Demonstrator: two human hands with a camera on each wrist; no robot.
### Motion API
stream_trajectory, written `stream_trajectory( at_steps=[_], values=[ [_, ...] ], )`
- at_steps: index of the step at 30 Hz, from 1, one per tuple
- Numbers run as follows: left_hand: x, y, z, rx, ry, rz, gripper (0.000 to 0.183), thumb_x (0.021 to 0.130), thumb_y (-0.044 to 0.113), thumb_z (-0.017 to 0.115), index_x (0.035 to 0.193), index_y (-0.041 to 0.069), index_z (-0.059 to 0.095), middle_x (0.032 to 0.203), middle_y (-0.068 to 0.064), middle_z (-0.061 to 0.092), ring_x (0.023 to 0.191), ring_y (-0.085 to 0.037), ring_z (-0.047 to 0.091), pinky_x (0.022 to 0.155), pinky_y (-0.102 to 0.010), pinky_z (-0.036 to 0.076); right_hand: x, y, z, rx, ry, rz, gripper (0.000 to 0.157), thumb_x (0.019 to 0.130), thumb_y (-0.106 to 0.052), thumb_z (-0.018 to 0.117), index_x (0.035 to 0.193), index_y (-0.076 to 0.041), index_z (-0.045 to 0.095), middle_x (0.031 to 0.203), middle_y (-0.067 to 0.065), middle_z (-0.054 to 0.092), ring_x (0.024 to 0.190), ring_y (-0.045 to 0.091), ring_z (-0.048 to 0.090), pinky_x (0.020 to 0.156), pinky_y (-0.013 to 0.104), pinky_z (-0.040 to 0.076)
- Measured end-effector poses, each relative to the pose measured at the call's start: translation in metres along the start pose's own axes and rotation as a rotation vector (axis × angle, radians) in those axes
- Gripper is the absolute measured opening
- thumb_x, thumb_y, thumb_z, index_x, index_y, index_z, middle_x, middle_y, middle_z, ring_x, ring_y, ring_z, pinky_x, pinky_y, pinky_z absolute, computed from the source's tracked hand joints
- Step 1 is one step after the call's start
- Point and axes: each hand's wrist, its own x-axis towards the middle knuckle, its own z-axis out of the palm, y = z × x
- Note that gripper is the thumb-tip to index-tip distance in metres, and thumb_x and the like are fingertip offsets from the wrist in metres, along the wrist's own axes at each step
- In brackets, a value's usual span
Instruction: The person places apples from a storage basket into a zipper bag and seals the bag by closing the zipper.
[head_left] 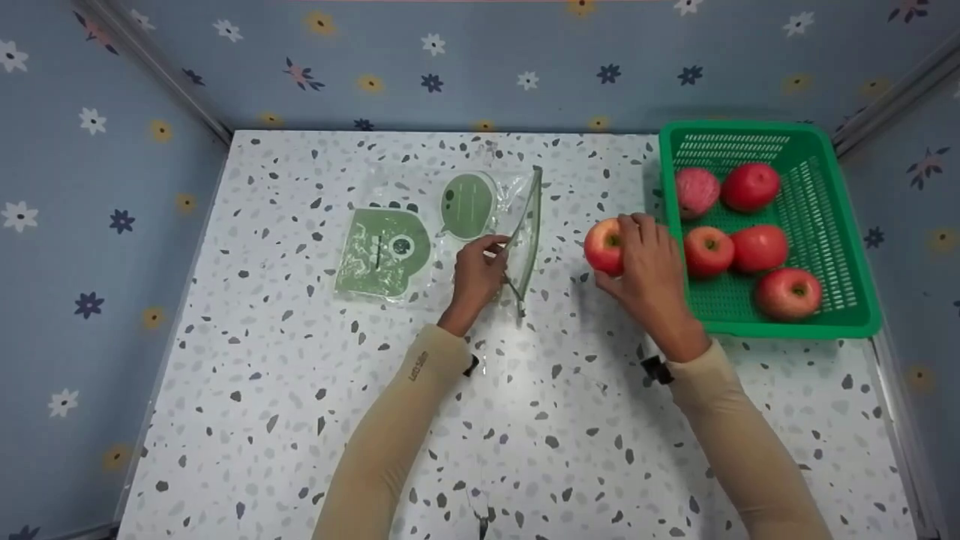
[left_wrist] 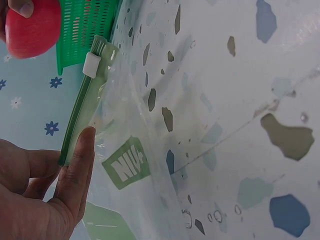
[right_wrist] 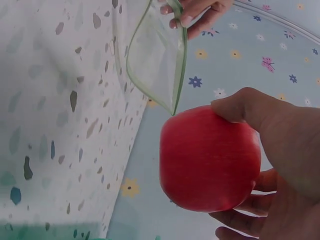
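A clear zip bag (head_left: 420, 292) with green dinosaur printing lies on the table, its green-edged mouth facing right and parted. My left hand (head_left: 480, 274) pinches one edge of that mouth between thumb and fingers; a white slider (left_wrist: 91, 65) shows on the zip in the left wrist view. In my right hand (head_left: 651, 266) is a red apple (right_wrist: 210, 159), gripped with the thumb on one side and fingers on the other. It hangs between the bag's mouth and the green basket (head_left: 765, 330), outside both. Several more apples (head_left: 787, 293) sit in the basket.
A white speckled table (head_left: 570, 450) carries everything. Blue flower-patterned walls (head_left: 480, 67) rise at the back and both sides. The basket stands close to the right wall, near the table's back right corner.
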Motion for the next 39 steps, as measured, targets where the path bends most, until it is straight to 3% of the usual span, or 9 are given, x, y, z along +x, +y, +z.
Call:
stream_trajectory(
  at_steps=[12,19,39],
  values=[
    [-0.001,0.000,0.001,-0.019,-0.006,-0.024,0.025,0.103,0.001,0.063,0.127,-0.001,0.073,0.104,-0.016,0.071,0.083,-0.025,0.072,0.063,-0.026,0.060,0.002,-0.020,0.030,0.071,0.016,-0.050,0.074,0.084,-0.026,0.089,0.140,0.005,0.052,0.134,0.026,0.056,0.117,0.046,0.055,0.098,0.057,0.049],
    [-0.002,0.001,0.001,-0.011,-0.004,-0.006,0.025,0.103,0.001,0.063,0.127,-0.002,0.073,0.105,-0.017,0.072,0.086,-0.029,0.074,0.064,-0.026,0.059,0.005,-0.030,0.042,0.103,-0.025,-0.028,0.078,0.082,-0.024,0.091,0.143,0.004,0.051,0.138,0.024,0.055,0.120,0.044,0.054,0.099,0.057,0.048],
    [-0.001,0.002,0.005,0.055,0.045,0.010,0.023,0.099,-0.001,0.068,0.120,0.000,0.076,0.100,-0.016,0.076,0.076,-0.018,0.071,0.060,-0.018,0.050,0.013,-0.046,0.072,0.141,-0.038,-0.005,0.079,0.084,-0.026,0.090,0.146,0.004,0.050,0.140,0.024,0.054,0.122,0.043,0.055,0.101,0.056,0.048]
  ],
)
